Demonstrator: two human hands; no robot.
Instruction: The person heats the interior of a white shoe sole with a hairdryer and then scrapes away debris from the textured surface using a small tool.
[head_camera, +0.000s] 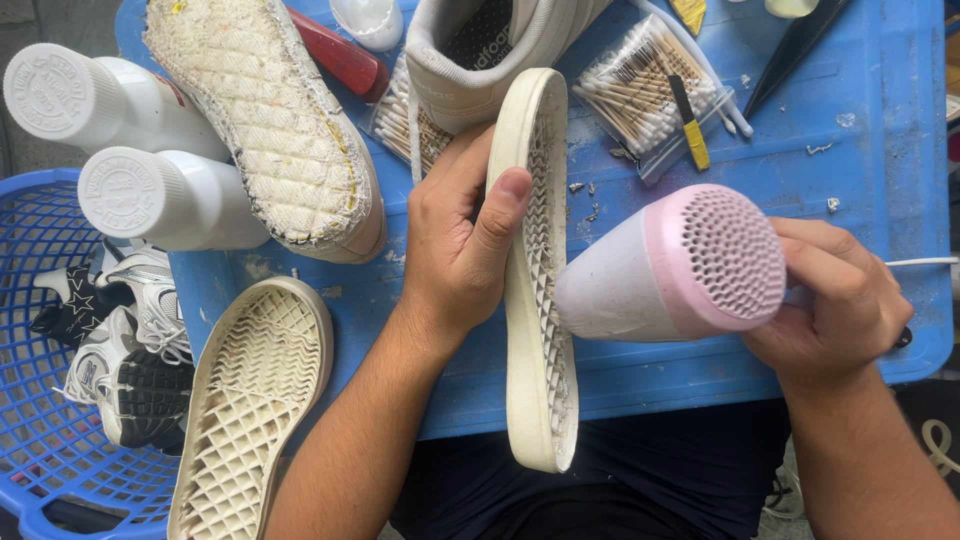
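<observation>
While left hand (455, 245) grips sole (540, 300), right hand (835, 300) aims dryer (670, 265)

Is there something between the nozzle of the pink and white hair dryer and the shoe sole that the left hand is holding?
No. The hair dryer in the right hand points its nozzle directly at the upright sole held by the left hand; nothing visible lies between them.

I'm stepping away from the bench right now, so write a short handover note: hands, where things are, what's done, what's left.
Left hand: grip on a detached sole, held on edge, grid side facing right.
Right hand: holds a pink hair dryer, nozzle close to the sole.
Second sole lies at the table's near-left edge. Bare-bottomed shoe lies upturned; another shoe stands behind.
Done: both soles off.
Left: probably warming, then rejoining.
</observation>
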